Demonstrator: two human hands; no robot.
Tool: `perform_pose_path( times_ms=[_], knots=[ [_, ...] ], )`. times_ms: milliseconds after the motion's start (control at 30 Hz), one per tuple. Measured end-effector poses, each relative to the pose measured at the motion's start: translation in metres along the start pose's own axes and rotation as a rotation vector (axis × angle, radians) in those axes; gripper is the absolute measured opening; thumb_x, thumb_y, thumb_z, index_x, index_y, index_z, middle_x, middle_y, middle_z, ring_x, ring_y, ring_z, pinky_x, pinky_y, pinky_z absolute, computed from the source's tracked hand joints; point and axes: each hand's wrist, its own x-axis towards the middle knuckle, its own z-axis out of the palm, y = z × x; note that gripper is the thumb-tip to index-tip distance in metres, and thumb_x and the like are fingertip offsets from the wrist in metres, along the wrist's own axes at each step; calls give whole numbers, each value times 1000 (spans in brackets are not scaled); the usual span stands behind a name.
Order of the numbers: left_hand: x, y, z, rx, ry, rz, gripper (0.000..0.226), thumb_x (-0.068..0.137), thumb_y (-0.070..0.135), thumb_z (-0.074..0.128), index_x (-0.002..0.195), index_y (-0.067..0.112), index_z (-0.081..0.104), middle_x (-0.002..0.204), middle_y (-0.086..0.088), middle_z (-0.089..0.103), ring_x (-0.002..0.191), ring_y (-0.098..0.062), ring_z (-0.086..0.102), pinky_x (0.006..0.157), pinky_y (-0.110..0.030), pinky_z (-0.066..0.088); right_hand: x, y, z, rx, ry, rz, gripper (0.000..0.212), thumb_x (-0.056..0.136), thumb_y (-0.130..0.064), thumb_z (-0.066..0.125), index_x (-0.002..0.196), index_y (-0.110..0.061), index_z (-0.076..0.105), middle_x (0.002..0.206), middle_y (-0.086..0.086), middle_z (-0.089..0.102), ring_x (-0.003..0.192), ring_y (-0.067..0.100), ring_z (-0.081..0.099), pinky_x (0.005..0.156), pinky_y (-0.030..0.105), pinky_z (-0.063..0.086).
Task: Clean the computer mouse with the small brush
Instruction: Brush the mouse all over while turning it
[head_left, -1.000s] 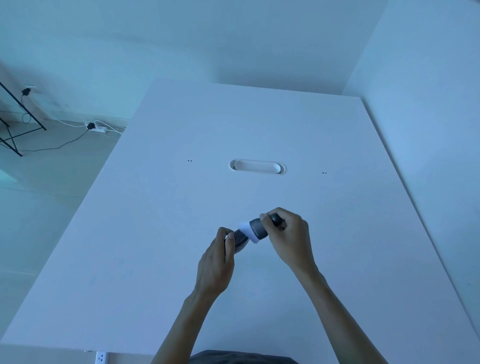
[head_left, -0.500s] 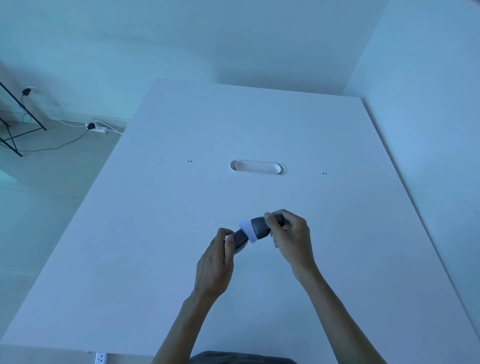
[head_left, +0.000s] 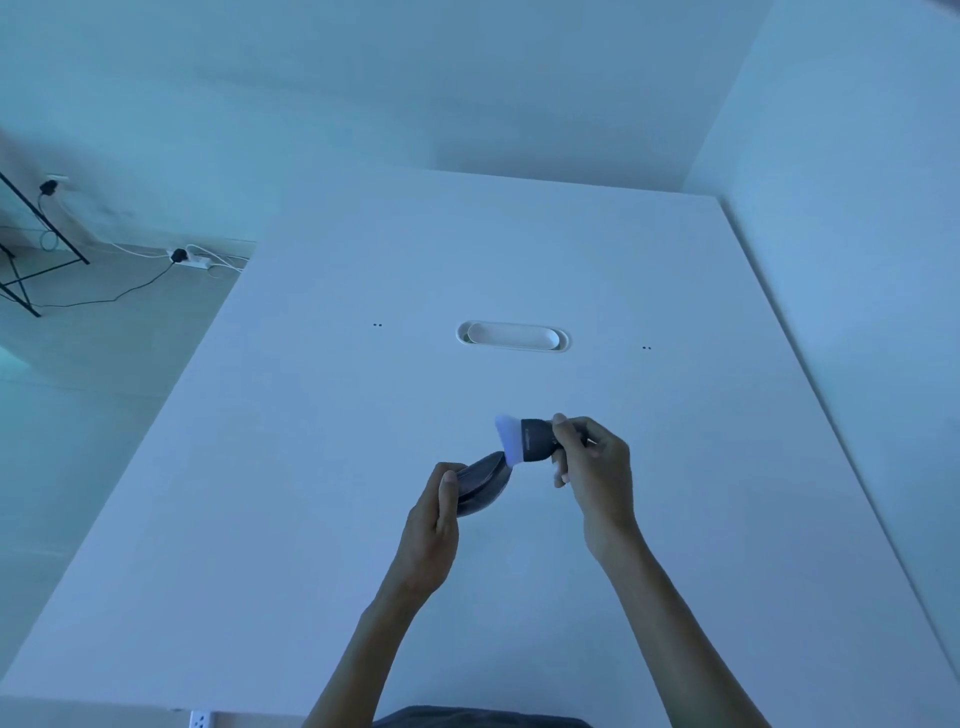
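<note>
Left hand (head_left: 434, 525) is curled tight around the dark mouse (head_left: 480, 486), low centre of frame above the white table (head_left: 311, 467). Right hand (head_left: 592, 467) pinches the small brush (head_left: 524, 440), its white bristles touching the mouse's upper tip.

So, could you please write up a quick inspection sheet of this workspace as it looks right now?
Surface: white table, oval cable port near its middle.
Job's things: dark computer mouse held above the table; small brush with white bristles at the mouse's far end.
Clutter: nothing seen.
Grippers: left hand grips the mouse; right hand pinches the brush handle.
Cables: power strip with black and white leads on the floor, far left.
Surroundings: plain walls; black metal stand at left.
</note>
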Motion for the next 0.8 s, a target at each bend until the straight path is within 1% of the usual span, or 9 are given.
perform_pose_path(
  times_ms=[67, 133, 200, 267, 400, 500, 567, 700, 800],
  knots=[
    [3, 2, -2, -86, -16, -31, 43, 114, 32, 22, 102, 16, 60, 72, 18, 49, 59, -12, 33, 56, -27, 33, -4, 0, 2, -31, -26, 1, 31, 96, -25, 67, 70, -8, 66, 49, 1, 54, 44, 14, 45, 50, 24, 45],
    [3, 4, -3, -151, -25, -73, 45, 114, 35, 22, 107, 16, 62, 75, 13, 48, 66, -14, 33, 57, -35, 34, -3, 1, 1, -105, 63, 15, 29, 96, -23, 67, 73, -6, 67, 52, 2, 55, 47, 17, 46, 55, 30, 45],
    [3, 4, -5, -207, -28, -100, 46, 113, 39, 21, 108, 23, 64, 76, 11, 46, 69, -12, 36, 58, -30, 38, 0, -1, -2, -64, 118, 20, 29, 96, -24, 67, 75, -5, 68, 51, 2, 55, 47, 17, 46, 55, 29, 46],
    [3, 4, -6, -255, -49, -132, 46, 112, 42, 22, 107, 27, 65, 79, 6, 46, 71, -14, 38, 60, -25, 40, -3, -4, -1, 40, 49, 26, 29, 97, -26, 68, 75, -7, 70, 49, 0, 53, 44, 14, 45, 52, 23, 47],
    [5, -1, -7, -390, -96, -185, 45, 100, 51, 30, 109, 21, 62, 88, -6, 59, 71, -20, 39, 62, -32, 38, -8, 0, 4, -85, 81, 8, 28, 97, -23, 67, 76, -4, 69, 49, 2, 55, 43, 13, 47, 54, 29, 48],
    [6, -3, -10, -480, -121, -198, 53, 93, 57, 35, 115, 19, 63, 89, -6, 67, 67, -17, 42, 59, -30, 36, -5, -2, -2, 56, 61, 30, 28, 99, -24, 66, 77, -6, 71, 51, 2, 53, 44, 13, 45, 52, 23, 48],
    [6, -4, -11, -527, -139, -219, 56, 93, 59, 37, 117, 16, 63, 90, -8, 67, 66, -17, 42, 59, -31, 34, -8, -3, -2, 50, -12, 12, 27, 98, -24, 67, 74, -12, 71, 51, 2, 52, 44, 14, 45, 49, 20, 47],
    [7, -6, -7, -558, -138, -263, 58, 106, 54, 31, 122, 7, 61, 89, -11, 66, 62, -16, 39, 54, -27, 31, -6, -3, -3, -99, 84, -62, 26, 97, -24, 67, 75, -11, 69, 50, 0, 54, 45, 13, 48, 54, 30, 47],
    [7, -3, -6, -570, -129, -292, 59, 110, 50, 26, 118, 6, 63, 88, -11, 66, 60, -14, 40, 51, -25, 32, -11, -7, -4, -108, -21, -177, 23, 95, -30, 66, 75, -19, 69, 51, -1, 55, 46, 13, 49, 50, 25, 46]
  ],
)
